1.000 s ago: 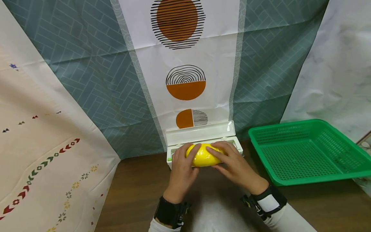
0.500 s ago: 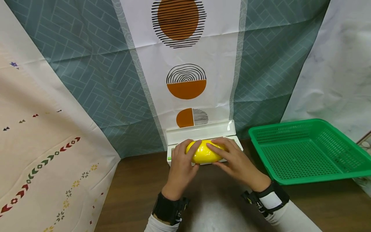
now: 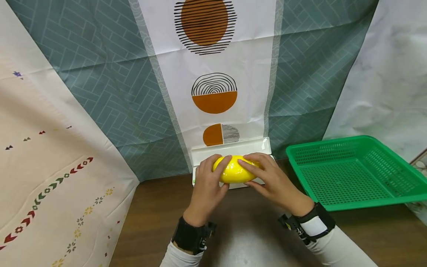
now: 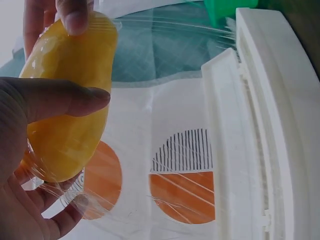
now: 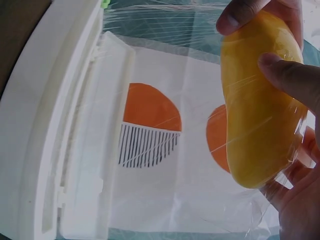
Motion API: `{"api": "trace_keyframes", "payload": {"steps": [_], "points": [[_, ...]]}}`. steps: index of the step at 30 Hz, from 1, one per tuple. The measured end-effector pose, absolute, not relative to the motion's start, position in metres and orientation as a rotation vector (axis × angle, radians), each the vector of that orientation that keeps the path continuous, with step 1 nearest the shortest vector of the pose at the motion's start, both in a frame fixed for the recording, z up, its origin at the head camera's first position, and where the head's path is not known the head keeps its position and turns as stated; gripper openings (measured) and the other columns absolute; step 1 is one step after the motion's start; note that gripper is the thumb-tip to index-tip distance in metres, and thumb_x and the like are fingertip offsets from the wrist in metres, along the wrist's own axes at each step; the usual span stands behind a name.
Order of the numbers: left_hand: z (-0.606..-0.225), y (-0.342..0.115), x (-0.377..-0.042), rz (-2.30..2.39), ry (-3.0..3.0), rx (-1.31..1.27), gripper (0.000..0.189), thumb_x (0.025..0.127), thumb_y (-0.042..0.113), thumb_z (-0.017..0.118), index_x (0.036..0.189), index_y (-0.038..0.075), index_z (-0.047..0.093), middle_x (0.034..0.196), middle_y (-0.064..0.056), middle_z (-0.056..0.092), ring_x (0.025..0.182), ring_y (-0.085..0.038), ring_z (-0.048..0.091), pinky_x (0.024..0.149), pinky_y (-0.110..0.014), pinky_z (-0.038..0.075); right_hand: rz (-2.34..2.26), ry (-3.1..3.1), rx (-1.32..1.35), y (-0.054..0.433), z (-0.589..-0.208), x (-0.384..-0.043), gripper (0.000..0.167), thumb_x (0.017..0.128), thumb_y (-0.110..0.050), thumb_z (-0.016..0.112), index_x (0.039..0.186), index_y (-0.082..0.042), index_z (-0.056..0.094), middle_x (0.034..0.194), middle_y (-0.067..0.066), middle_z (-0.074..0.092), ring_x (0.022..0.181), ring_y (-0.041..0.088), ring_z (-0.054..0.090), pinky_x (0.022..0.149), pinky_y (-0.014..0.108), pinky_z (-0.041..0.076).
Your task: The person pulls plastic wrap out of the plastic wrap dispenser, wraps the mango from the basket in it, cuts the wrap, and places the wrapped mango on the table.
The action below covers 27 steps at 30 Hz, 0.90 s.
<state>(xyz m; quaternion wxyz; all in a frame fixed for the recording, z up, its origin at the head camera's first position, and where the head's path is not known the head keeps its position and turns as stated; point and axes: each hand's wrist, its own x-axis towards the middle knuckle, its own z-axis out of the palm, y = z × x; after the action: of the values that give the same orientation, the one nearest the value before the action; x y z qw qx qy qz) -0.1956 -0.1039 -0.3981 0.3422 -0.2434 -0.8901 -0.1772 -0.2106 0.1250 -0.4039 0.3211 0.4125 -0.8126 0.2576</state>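
Yellow fruit (image 3: 235, 170) sits higher in the head view.
The left hand (image 3: 207, 187) and right hand (image 3: 276, 182) move up with it, baring the white box's (image 3: 230, 149) front edge.

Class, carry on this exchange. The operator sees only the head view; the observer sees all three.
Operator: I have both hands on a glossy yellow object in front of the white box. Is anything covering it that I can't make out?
Observer: Yes. The left wrist view shows clear film lying over the yellow object.
Operator: My view shows no film at all. Where does it go beyond the yellow object?
Observer: In the right wrist view, the clear film stretches across the gap toward the white box; I can't tell exactly where it meets it.
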Motion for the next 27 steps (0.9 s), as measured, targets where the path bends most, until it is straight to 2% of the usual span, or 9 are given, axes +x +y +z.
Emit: {"api": "trace_keyframes", "payload": {"steps": [7, 16, 19, 23, 25, 27], "points": [[-0.388, -0.105, -0.192, -0.456, -2.327, -0.642, 0.078, 0.07, 0.011, 0.089, 0.14, 0.023, 0.056, 0.133, -0.01, 0.055, 0.12, -0.03, 0.053, 0.097, -0.048, 0.046, 0.678, -2.172, 1.088, 0.127, -0.392, -0.204, 0.078, 0.074, -0.013, 0.089, 0.144, -0.018, 0.056, 0.139, 0.011, 0.053, 0.13, 0.03, 0.046, 0.106, 0.049, 0.042], [-0.374, -0.106, -0.184, -0.454, -2.316, -0.667, 0.078, 0.072, 0.011, 0.089, 0.141, 0.023, 0.055, 0.135, -0.01, 0.053, 0.122, -0.031, 0.051, 0.099, -0.048, 0.045, 0.646, -2.14, 1.108, 0.129, -0.379, -0.201, 0.079, 0.073, -0.014, 0.089, 0.145, -0.018, 0.056, 0.139, 0.012, 0.053, 0.128, 0.031, 0.048, 0.104, 0.049, 0.042], [-0.369, -0.106, -0.183, -0.45, -2.301, -0.681, 0.078, 0.072, 0.011, 0.089, 0.142, 0.023, 0.055, 0.134, -0.011, 0.053, 0.121, -0.031, 0.051, 0.099, -0.048, 0.045, 0.629, -2.126, 1.118, 0.13, -0.375, -0.201, 0.074, 0.078, -0.019, 0.087, 0.145, -0.017, 0.056, 0.138, 0.012, 0.053, 0.128, 0.031, 0.048, 0.104, 0.048, 0.042], [-0.362, -0.107, -0.182, -0.437, -2.272, -0.704, 0.078, 0.071, 0.01, 0.089, 0.141, 0.022, 0.055, 0.134, -0.012, 0.053, 0.12, -0.031, 0.053, 0.099, -0.049, 0.045, 0.616, -2.103, 1.126, 0.13, -0.369, -0.2, 0.06, 0.09, -0.031, 0.075, 0.145, -0.017, 0.056, 0.137, 0.013, 0.053, 0.127, 0.031, 0.049, 0.103, 0.047, 0.043], [-0.358, -0.107, -0.181, -0.435, -2.265, -0.712, 0.077, 0.072, 0.01, 0.088, 0.14, 0.022, 0.056, 0.133, -0.012, 0.053, 0.12, -0.032, 0.054, 0.099, -0.05, 0.045, 0.615, -2.086, 1.13, 0.13, -0.366, -0.2, 0.058, 0.091, -0.034, 0.072, 0.144, -0.017, 0.056, 0.136, 0.013, 0.054, 0.126, 0.031, 0.049, 0.101, 0.047, 0.043], [-0.355, -0.107, -0.18, -0.434, -2.267, -0.713, 0.076, 0.073, 0.01, 0.088, 0.141, 0.022, 0.056, 0.133, -0.012, 0.054, 0.12, -0.032, 0.054, 0.099, -0.05, 0.045, 0.615, -2.07, 1.134, 0.13, -0.363, -0.199, 0.059, 0.089, -0.03, 0.076, 0.143, -0.016, 0.057, 0.135, 0.013, 0.054, 0.125, 0.032, 0.05, 0.1, 0.048, 0.044]]}}
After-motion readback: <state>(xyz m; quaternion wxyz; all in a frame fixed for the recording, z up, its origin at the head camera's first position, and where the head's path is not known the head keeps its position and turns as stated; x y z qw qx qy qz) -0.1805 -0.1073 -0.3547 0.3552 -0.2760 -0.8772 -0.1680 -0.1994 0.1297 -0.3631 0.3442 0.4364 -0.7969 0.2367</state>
